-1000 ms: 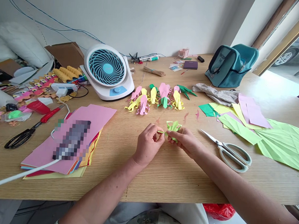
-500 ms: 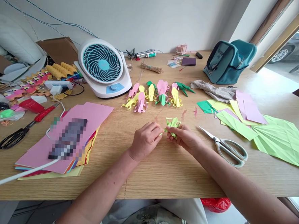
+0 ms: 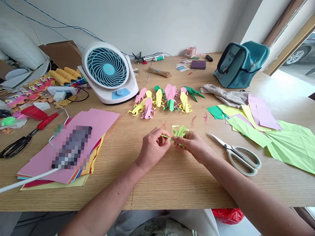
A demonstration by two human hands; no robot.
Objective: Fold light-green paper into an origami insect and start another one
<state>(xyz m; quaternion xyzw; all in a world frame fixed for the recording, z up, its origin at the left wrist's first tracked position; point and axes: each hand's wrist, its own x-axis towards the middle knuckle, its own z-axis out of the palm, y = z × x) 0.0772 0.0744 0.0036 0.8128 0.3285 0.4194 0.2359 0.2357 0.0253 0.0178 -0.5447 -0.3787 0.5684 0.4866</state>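
Note:
A light green origami figure [image 3: 181,131], with thin pointed limbs, is pinched between the thumb and fingers of my right hand [image 3: 190,141]. Just to its left, my left hand [image 3: 156,142] is closed in a pinch on a narrow limb of the same figure, whose green tip shows above the fingers. Part of the figure is hidden behind my right fingers. Beyond both hands stands a group of finished-looking paper figures, among them a pink one [image 3: 148,109], a yellow one [image 3: 185,102] and a dark green one [image 3: 194,93].
Scissors [image 3: 235,153] lie open-bladed right of my hands, near coloured paper sheets [image 3: 267,112] and a large creased green sheet [image 3: 299,148]. On the left are a pink paper stack [image 3: 98,119], black-handled red pliers-like tool [image 3: 31,133] and a fan [image 3: 109,72]. A teal bag [image 3: 240,66] stands behind.
My left fingers have turned and opened into a rounder pinch, so a green tip now shows above them. The origami figure has shifted slightly left and down with my right hand.

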